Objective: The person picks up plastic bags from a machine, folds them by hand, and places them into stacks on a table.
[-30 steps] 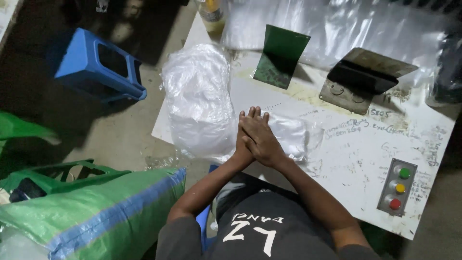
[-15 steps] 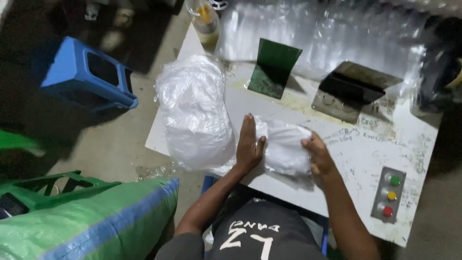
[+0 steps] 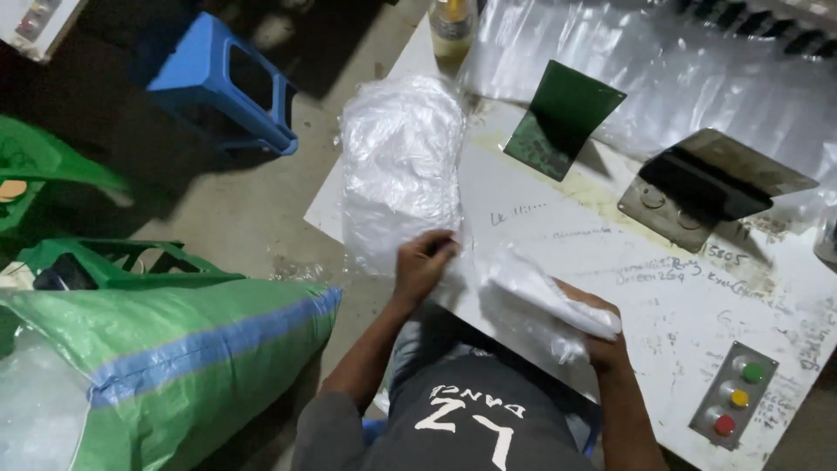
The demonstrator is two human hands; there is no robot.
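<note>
Head view: I find the left hand (image 3: 425,262) pinched narrow on the near edge of the pile of clear bags (image 3: 401,166), which lies on the left end of the white table (image 3: 610,262). Right hand (image 3: 602,344) has its grip closed under a folded bundle of bags (image 3: 545,296), tilted up off the table at the near edge. In my judgement the step is pulling a fresh bag from the pile; done well, the pinch takes one layer only and draws it flat, with the bundle held level so nothing slides. Green plate (image 3: 562,118) and button box (image 3: 734,397) stand well apart. Green sack (image 3: 174,358) sits on the floor to the left.
</note>
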